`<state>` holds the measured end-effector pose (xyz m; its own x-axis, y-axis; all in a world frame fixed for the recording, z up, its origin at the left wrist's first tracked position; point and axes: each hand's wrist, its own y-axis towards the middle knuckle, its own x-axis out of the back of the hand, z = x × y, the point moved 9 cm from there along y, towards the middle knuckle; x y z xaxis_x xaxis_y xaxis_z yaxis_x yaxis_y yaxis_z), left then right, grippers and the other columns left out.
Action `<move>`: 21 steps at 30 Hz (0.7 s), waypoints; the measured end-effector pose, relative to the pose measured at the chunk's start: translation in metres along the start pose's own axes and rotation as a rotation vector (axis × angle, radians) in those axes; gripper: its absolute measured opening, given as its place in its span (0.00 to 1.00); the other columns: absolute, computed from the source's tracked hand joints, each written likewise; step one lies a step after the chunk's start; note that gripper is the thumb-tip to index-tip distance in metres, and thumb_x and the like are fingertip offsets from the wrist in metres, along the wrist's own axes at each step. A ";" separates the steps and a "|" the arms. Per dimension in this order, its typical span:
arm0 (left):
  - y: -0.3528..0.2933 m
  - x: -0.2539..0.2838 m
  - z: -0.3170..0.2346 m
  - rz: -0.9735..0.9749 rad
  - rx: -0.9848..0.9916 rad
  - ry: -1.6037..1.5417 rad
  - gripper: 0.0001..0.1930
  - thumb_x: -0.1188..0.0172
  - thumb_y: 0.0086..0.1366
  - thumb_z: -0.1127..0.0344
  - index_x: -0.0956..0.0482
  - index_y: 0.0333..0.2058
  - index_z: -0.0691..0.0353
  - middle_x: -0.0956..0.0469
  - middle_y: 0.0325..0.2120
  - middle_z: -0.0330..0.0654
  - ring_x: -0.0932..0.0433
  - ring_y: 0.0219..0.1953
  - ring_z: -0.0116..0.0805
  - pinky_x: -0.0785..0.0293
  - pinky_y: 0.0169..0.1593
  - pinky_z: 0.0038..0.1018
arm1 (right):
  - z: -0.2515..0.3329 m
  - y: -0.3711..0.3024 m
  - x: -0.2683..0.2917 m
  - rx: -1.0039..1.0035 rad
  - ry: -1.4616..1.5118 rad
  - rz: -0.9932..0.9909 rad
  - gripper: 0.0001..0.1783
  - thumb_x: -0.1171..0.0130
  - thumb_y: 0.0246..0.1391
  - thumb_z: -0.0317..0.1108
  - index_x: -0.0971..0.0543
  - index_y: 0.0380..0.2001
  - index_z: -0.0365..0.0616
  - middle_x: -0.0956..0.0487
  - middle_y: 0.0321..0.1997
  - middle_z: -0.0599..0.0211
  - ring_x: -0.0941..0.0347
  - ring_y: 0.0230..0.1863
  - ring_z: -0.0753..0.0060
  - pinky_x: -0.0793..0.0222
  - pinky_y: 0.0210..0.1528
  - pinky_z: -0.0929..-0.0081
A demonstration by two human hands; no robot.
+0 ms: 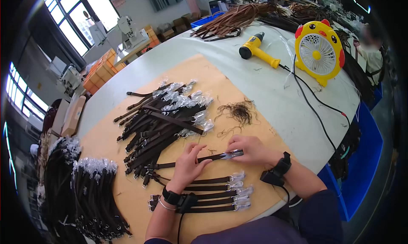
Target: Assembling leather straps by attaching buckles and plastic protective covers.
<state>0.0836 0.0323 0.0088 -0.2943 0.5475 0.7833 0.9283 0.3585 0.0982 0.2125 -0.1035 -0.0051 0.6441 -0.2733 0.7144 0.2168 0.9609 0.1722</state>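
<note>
My left hand [188,164] is closed on a dark brown strap [217,156] that runs from the edge of the pile toward my right hand. My right hand [248,150] grips small metal thread snips [233,154], whose blades meet the strap's right end. Just below lie several dark straps [212,197] in a neat row, buckles at the left, metal clips in clear plastic at the right. Beyond my left hand is a loose pile of similar straps [159,123], with plastic-wrapped ends. A tangle of dark thread scraps [240,112] sits beyond my right hand.
Bundled straps [94,197] hang at the table's left edge. Across the white table [170,50], past a tan board [199,69], are a yellow heat gun [257,50], a yellow fan [318,52] with cables, and brown strips [238,18]. A blue bin [361,159] stands at right.
</note>
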 end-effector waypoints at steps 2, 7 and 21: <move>0.006 -0.001 -0.020 -0.046 -0.148 0.074 0.23 0.29 0.58 0.57 0.21 0.51 0.53 0.24 0.44 0.44 0.19 0.32 0.42 0.23 0.37 0.34 | 0.004 -0.002 0.015 0.020 0.097 -0.112 0.16 0.30 0.51 0.44 0.15 0.41 0.51 0.18 0.41 0.67 0.20 0.40 0.63 0.25 0.42 0.67; 0.013 -0.017 -0.021 -0.006 -0.257 0.057 0.15 0.29 0.58 0.62 0.19 0.43 0.55 0.23 0.38 0.42 0.19 0.33 0.44 0.23 0.36 0.34 | 0.012 -0.001 0.026 0.001 0.014 -0.224 0.14 0.32 0.54 0.42 0.15 0.41 0.49 0.18 0.36 0.66 0.21 0.36 0.62 0.26 0.37 0.68; 0.008 -0.023 -0.029 -0.099 -0.238 0.078 0.08 0.31 0.58 0.69 0.22 0.32 0.60 0.23 0.30 0.43 0.21 0.27 0.41 0.25 0.32 0.33 | 0.048 -0.006 0.005 0.167 -0.387 -0.186 0.11 0.36 0.56 0.41 0.24 0.30 0.48 0.26 0.26 0.65 0.23 0.29 0.59 0.28 0.29 0.63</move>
<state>0.1046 0.0012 0.0092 -0.3761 0.4552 0.8071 0.9260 0.2141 0.3108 0.1790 -0.1083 0.0301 0.2775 -0.4358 0.8562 0.1613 0.8997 0.4056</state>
